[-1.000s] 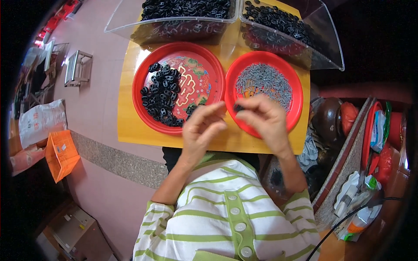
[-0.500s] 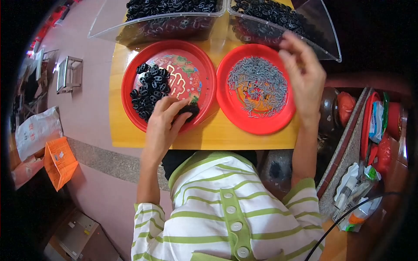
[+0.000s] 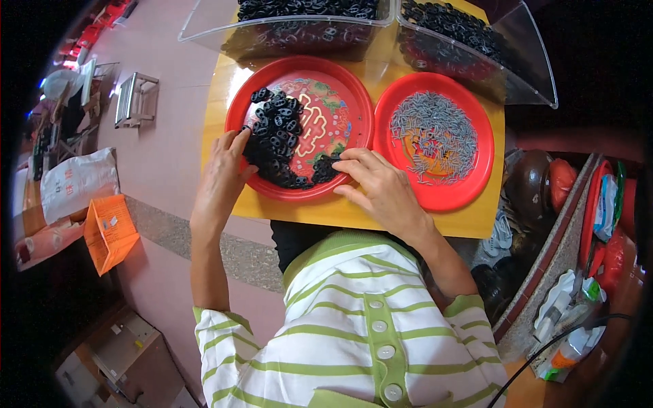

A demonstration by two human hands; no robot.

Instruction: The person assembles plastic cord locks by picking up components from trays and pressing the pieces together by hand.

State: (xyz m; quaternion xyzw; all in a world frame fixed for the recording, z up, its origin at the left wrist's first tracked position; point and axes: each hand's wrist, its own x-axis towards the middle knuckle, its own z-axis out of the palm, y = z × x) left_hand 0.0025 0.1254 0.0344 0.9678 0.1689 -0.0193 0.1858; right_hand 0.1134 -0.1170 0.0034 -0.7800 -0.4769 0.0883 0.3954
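Observation:
A red round tray (image 3: 235,102) holds a heap of small black oval plastic pieces (image 3: 275,136) with two holes each. My left hand (image 3: 223,166) reaches over the tray's left rim, thumb and fingers apart, its fingertips against the heap's left side. My right hand (image 3: 384,183) lies over the right rim, thumb apart from the fingers, fingertips beside a smaller cluster of black pieces (image 3: 325,168). I see nothing gripped in either hand. To the right, a smaller red plate (image 3: 484,166) carries many short grey metal pins (image 3: 442,129).
Two clear plastic bins (image 3: 306,24) full of black pieces stand at the table's (image 3: 306,211) far side. A small metal stool (image 3: 136,100), a white sack (image 3: 78,183) and an orange bag (image 3: 109,231) are on the left. Jars and packages (image 3: 571,306) line the right.
My right hand has come down from above the pin plate to the tray's right rim. My left hand has moved from the tray's front to its left side. The view has shifted.

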